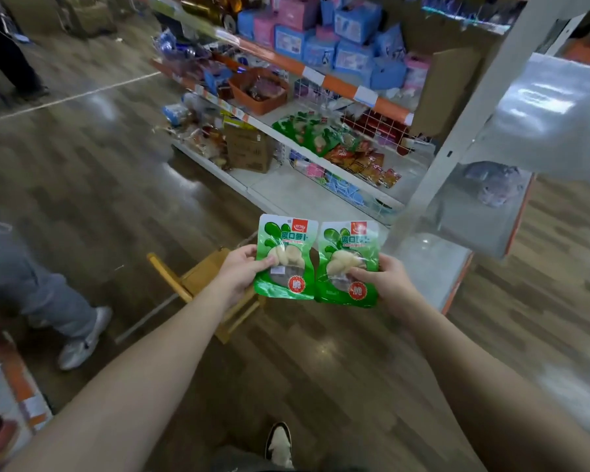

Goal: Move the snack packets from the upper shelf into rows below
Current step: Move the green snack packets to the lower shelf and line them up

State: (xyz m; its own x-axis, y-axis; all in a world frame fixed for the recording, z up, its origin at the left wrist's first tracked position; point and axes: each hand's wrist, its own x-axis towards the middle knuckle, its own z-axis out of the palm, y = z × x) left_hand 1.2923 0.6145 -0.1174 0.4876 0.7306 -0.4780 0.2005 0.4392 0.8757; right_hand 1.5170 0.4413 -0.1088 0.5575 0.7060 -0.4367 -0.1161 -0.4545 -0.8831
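The left hand (237,272) grips a green snack packet (285,257) by its left edge, fingers (263,265) curled round the side and thumb pressed on the clear front. The right hand (387,279) grips a second green packet (348,264) by its right edge in the same way. The two packets are held upright side by side between the two sets of fingers, with their inner edges meeting.

Under the fingers is a glossy wood-patterned floor (92,172) with patches of reflected light. A low wooden stool (201,277) stands on it just below the left fingers. Ahead of the fingers, a white shelf unit with an orange edge strip (321,78) runs off at a slant. A row of matching green packets (307,131) lies on a lower shelf well beyond the fingers. Red-orange packets (365,163) lie just to the right of that row, by a white wire divider. Blue and pink boxes (321,39) fill the shelf above, an orange basket (259,90) sits further left, and a cardboard box (249,149) rests on the bottom shelf. A white upright post (457,131) rises to the right of the right fingers. Far to the left of the left fingers, another person's grey trouser leg and pale shoe (82,342) are on the floor.
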